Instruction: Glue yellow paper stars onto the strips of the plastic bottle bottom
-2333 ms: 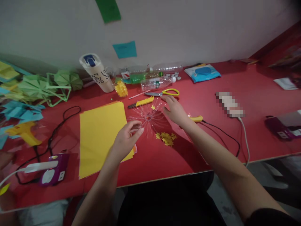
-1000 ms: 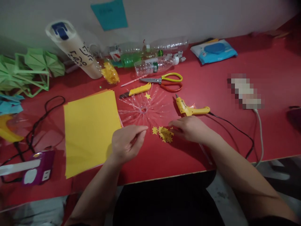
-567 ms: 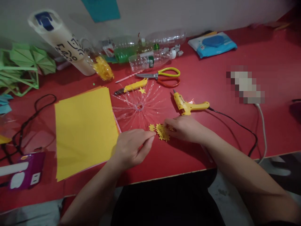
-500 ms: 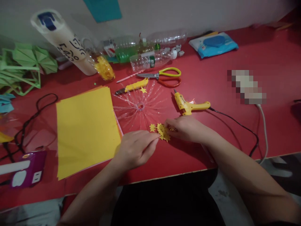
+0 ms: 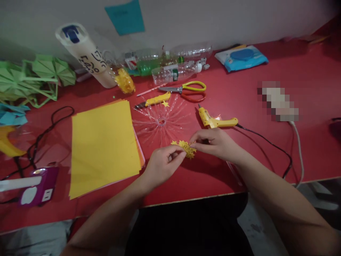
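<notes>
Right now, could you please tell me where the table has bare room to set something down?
Bare tabletop lies between the wipes pack, the glue gun by the right hand and the pixelated item, with more to its right. It is crowded at the yellow stars between that hand and the left hand, and along the wall among bottles.

Reckoned from the middle of the view, a pale tumbler (image 5: 89,57) with dark markings and a blue lid piece stands at ten o'clock on the red worktop (image 5: 319,149). At eleven, a blue paper (image 5: 126,17) hangs on the wall (image 5: 191,19). Plastic bottles (image 5: 183,72), clear and green, lie at twelve; a blue-and-white soft packet (image 5: 241,58) rests at two. Near three lies a pixelated object (image 5: 278,101) with a pale cable (image 5: 299,153). A purple box (image 5: 52,183) sits at eight, green folded paper (image 5: 54,71) between nine and ten.
</notes>
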The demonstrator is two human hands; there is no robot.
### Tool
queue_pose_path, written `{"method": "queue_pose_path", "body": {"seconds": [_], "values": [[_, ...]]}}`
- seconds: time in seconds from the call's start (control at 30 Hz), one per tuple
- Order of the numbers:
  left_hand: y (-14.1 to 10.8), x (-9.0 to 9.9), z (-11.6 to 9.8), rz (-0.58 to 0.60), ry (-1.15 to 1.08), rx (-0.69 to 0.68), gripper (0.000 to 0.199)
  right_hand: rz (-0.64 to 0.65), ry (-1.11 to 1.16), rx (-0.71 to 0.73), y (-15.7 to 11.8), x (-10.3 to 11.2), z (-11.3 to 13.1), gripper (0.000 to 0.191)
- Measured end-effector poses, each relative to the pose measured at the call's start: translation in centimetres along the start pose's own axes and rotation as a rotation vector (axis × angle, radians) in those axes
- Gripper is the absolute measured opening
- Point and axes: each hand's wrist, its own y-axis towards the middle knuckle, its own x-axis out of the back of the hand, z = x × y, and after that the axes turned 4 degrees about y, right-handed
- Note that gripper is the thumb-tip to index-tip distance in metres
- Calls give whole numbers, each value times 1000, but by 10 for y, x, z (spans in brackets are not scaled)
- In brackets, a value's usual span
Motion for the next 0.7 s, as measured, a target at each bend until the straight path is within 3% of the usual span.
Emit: {"method": "queue_pose_path", "body": {"seconds": [0.13,0.33,0.47,0.57,0.7], "values": [[3,-1,-5,187,-336,193,34,-179,-170,253,-5,-14,3,27],[4,1,-8,54,-334,122,31,-281,-363,444,-8,-26,4,31],[3,1,-9,63,-359,118,33,-362,-448,500,-8,-23,10,28],[3,0,-8,63,-397,136,40,-358,-503,557,-7,-24,10,26],[3,1,-7,-6,-409,135,32,-316,-476,593,-8,-26,8,26]]}}
